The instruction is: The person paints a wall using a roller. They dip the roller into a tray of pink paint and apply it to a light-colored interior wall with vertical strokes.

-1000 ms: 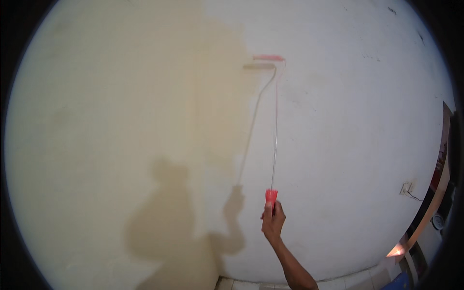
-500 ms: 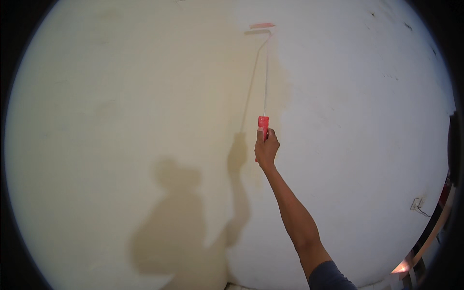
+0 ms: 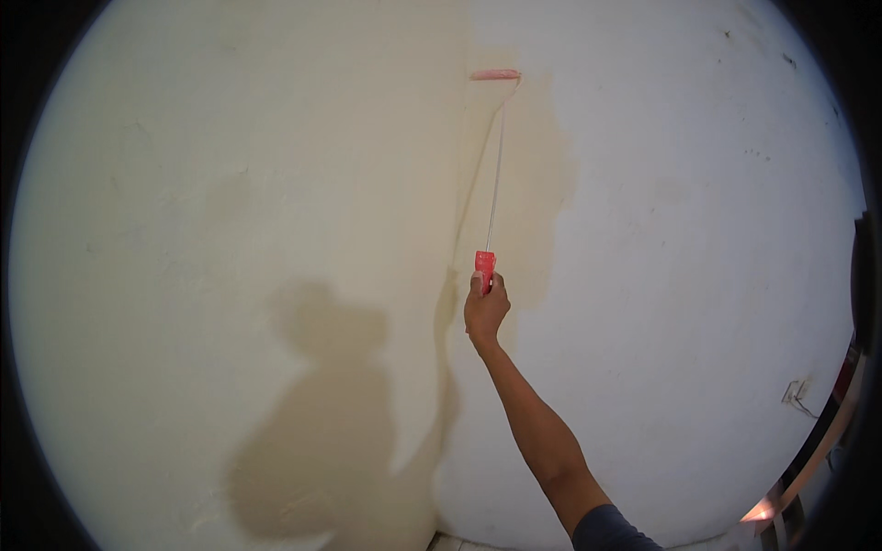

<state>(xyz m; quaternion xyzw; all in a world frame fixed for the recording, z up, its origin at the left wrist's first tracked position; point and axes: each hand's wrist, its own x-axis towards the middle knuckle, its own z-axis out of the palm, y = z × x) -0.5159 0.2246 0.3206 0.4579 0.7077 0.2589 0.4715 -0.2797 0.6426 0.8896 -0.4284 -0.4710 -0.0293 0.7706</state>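
Note:
My right hand (image 3: 487, 308), at the end of an outstretched arm, is wrapped round the red handle of a paint roller (image 3: 485, 264). A long thin metal rod runs up from the handle to the pinkish roller sleeve (image 3: 496, 75), which lies level against the wall near the inner corner. Around it the wall carries a cream painted patch (image 3: 537, 174) with an uneven right edge. Beyond that edge the wall (image 3: 680, 275) is whitish. My left hand is out of the picture.
A cream wall (image 3: 184, 230) meets the whitish one at a corner; my shadow (image 3: 317, 441) falls on it. At the lower right a socket with a cord (image 3: 796, 393) sits on the wall. Near the right rim stands a wooden-edged piece (image 3: 813, 455). A floor strip shows below.
My right hand has moved down and slightly left with the paint roller. The sleeve now sits lower against the wall, and more of the cream patch shows above and right of it.

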